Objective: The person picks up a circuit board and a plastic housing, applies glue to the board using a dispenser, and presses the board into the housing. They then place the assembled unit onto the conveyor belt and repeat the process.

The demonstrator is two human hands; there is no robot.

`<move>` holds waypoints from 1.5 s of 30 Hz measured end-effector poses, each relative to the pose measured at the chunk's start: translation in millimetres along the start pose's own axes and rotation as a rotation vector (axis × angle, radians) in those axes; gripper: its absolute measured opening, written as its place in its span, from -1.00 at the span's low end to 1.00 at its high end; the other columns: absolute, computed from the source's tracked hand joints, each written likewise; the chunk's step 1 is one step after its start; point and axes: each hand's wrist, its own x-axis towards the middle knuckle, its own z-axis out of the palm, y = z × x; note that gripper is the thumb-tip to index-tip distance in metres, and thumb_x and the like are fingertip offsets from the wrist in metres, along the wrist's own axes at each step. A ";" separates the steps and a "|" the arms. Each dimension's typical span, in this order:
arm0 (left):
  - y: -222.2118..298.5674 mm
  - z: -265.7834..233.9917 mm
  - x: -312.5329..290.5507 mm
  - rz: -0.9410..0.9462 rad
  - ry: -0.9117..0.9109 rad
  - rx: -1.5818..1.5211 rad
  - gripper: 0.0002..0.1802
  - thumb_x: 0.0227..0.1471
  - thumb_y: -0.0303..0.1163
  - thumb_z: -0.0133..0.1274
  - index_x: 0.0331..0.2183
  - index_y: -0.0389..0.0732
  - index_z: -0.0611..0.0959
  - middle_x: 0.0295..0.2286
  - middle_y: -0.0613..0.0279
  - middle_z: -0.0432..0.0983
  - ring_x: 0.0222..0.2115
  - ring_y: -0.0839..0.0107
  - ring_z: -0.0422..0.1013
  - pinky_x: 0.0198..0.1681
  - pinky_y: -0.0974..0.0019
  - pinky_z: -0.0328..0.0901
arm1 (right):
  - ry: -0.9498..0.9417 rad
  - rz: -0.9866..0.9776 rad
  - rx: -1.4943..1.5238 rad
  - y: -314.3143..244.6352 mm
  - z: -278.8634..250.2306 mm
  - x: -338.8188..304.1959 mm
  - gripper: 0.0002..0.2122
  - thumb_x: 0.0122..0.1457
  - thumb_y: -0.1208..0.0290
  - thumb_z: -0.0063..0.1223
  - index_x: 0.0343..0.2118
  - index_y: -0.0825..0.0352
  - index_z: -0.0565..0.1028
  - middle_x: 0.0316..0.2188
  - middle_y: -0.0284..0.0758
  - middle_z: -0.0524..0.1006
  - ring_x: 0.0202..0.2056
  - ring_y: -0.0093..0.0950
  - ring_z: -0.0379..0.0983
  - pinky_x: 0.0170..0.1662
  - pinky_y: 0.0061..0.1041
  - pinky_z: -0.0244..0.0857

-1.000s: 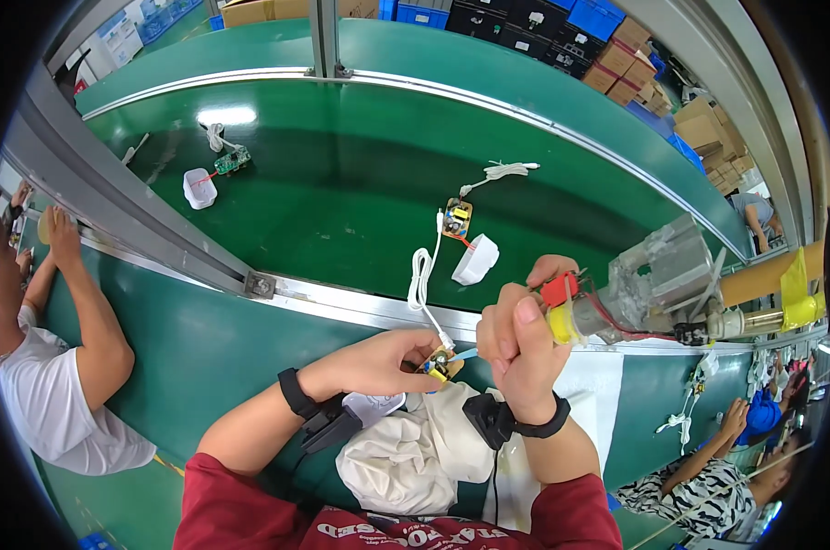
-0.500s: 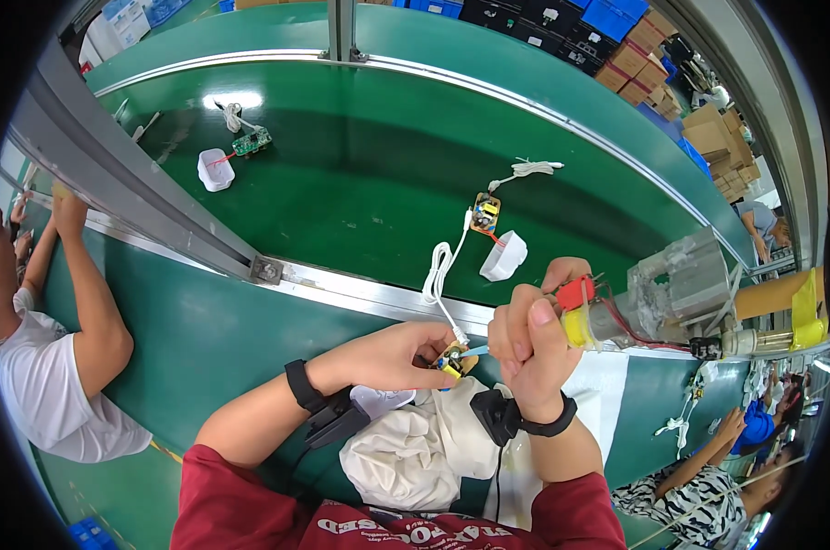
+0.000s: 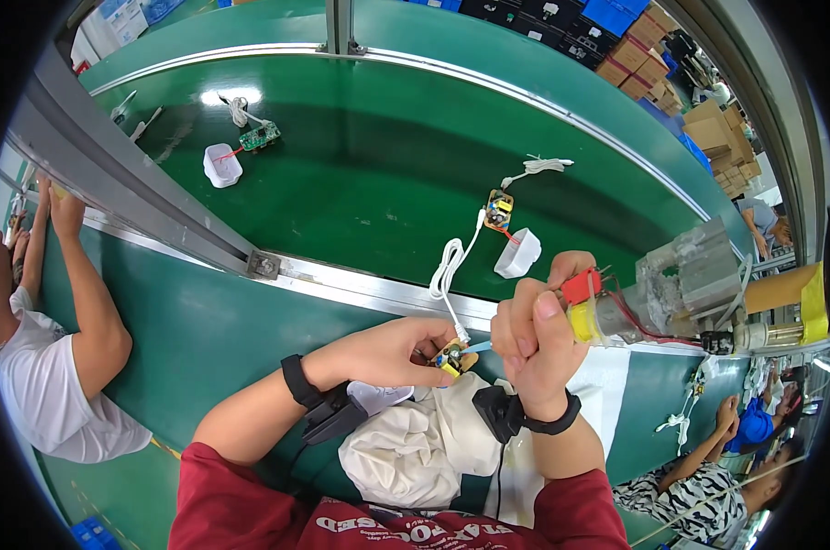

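- Gripping small circuit board (image 3: 452, 359) in left hand (image 3: 401, 353), near, above tabletop (image 3: 222, 321).
- Clasping blue-tipped tool (image 3: 478, 347) in right hand (image 3: 534, 337), tip at board's right edge.
- Noting white cable (image 3: 450, 261) leading far from board.

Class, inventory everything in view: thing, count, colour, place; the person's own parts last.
Held circuit board: one, tan, lower centre
Second circuit board: one, tan, right of centre
Third circuit board: one, green, upper left
Casings: two, white, beside loose boards
Cables: several, white, near boards
Slim rod: one, light blue, lower centre
Tubular apparatus: one, grey, red switch, right
Cloth: one, cream, lower centre
Crates: several, blue and black, top
Cardboard boxes: several, brown, upper right
Work surfaces: several, green, throughout
Metal posts: several, grey, left, top
Co-workers: several, mixed clothing, both sides
Wrist straps: two, black, wrists
Left grip: one, bare, on held board
Right grip: one, bare, around rod
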 end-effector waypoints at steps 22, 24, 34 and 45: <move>28.1 -36.0 -21.6 0.074 0.134 -0.017 -0.22 0.01 -0.57 0.07 0.23 -0.14 0.11 -0.20 0.26 0.42 -0.27 0.54 0.38 -0.19 0.43 0.31 | 0.023 0.040 -0.018 -11.4 25.8 -1.2 -0.68 0.23 0.33 -0.11 -0.02 0.27 0.15 -0.78 -0.50 0.11 -0.81 -0.70 -0.01 -0.75 -0.66 -0.11; 45.4 -47.4 -14.0 0.094 0.174 -0.013 -0.21 0.02 -0.60 0.04 0.23 -0.12 0.10 -0.18 0.27 0.40 -0.24 0.54 0.37 -0.16 0.42 0.31 | 0.016 0.047 -0.017 -14.8 27.2 0.7 -0.69 0.24 0.34 -0.11 -0.02 0.27 0.16 -0.78 -0.49 0.11 -0.81 -0.70 -0.01 -0.74 -0.67 -0.11; 63.0 -129.6 40.4 0.443 0.967 1.264 -0.21 -0.01 -0.31 0.10 0.17 -0.37 0.16 0.00 -0.07 0.31 0.04 0.11 0.27 0.07 0.13 0.20 | 0.013 0.064 -0.005 -21.2 32.6 2.6 -0.73 0.23 0.40 -0.13 -0.05 0.28 0.18 -0.77 -0.48 0.11 -0.80 -0.70 -0.01 -0.74 -0.67 -0.10; 29.3 -209.7 -24.8 -0.197 1.486 1.832 -0.59 -0.06 -0.34 0.04 -0.18 -0.37 0.41 -0.32 0.00 0.46 -0.29 0.10 0.43 0.02 -0.01 0.20 | -0.045 0.060 -0.051 -20.6 46.5 5.4 -0.77 0.22 0.43 -0.17 -0.09 0.33 0.18 -0.77 -0.47 0.12 -0.81 -0.70 -0.02 -0.74 -0.66 -0.08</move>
